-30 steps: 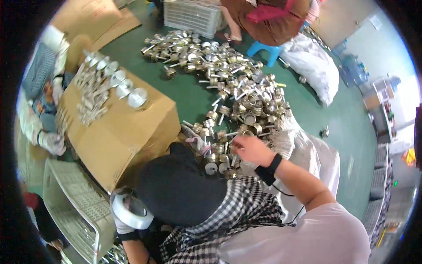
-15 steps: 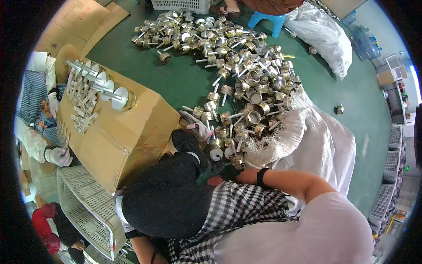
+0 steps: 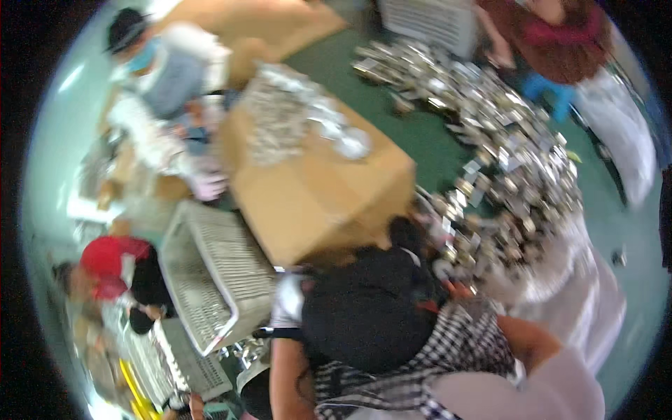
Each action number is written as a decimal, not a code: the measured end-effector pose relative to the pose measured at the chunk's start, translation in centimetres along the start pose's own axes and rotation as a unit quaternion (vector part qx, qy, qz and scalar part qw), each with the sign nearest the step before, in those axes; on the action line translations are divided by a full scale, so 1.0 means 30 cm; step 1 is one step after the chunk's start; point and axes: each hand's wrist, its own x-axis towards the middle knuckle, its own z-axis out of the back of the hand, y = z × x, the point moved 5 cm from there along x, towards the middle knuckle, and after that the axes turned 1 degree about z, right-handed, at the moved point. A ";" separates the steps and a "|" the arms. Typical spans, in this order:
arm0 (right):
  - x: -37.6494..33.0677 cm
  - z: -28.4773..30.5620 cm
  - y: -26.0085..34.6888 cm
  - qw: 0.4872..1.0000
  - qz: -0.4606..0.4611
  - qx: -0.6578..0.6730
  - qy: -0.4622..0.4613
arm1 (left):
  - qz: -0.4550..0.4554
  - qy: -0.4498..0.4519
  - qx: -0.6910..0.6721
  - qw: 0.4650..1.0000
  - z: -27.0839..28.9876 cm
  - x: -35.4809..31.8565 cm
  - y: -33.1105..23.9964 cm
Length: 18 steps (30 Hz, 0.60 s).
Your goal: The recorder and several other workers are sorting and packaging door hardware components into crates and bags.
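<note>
Motion smears the whole head view. My left hand (image 3: 288, 299), in a pale glove with a black band at the wrist, is beside my black-clad knee (image 3: 367, 308), between the grey plastic crate (image 3: 227, 315) and the cardboard box (image 3: 315, 203). Its fingers are too blurred to read, and I make out nothing held. Beyond the checked apron (image 3: 455, 343), my right hand (image 3: 458, 290) is low at the near edge of a heap of metal cups with rod handles (image 3: 518, 168). The knee and blur partly hide that hand. Whether it holds a cup cannot be made out.
Metal discs on stems (image 3: 350, 143) and small pale parts (image 3: 273, 126) lie on the box. A white woven sack (image 3: 581, 280) lies right of the heap. One co-worker (image 3: 168, 84) is behind the box, another in red (image 3: 115, 269) at left. A blue stool (image 3: 553, 94) stands far right.
My view has swung left, so the box, heap and sack appear farther right. My left hand and the crate's inside now show. My right hand remains near the heap's edge.
</note>
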 end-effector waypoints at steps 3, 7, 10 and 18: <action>0.045 0.054 -0.027 1.000 -0.010 -0.012 -0.020 | 0.133 -0.035 -0.401 0.906 -0.012 -0.037 0.153; 0.077 0.167 -0.101 0.997 -0.045 -0.020 -0.067 | 0.251 -0.014 -0.583 0.773 -0.088 -0.008 -0.087; 0.118 0.246 -0.094 0.995 -0.039 -0.039 -0.086 | 0.252 -0.037 -0.596 0.761 -0.064 -0.081 -0.042; 0.069 0.490 -0.188 0.978 -0.064 0.011 -0.200 | 0.088 -0.003 -0.504 0.859 -0.126 0.031 0.031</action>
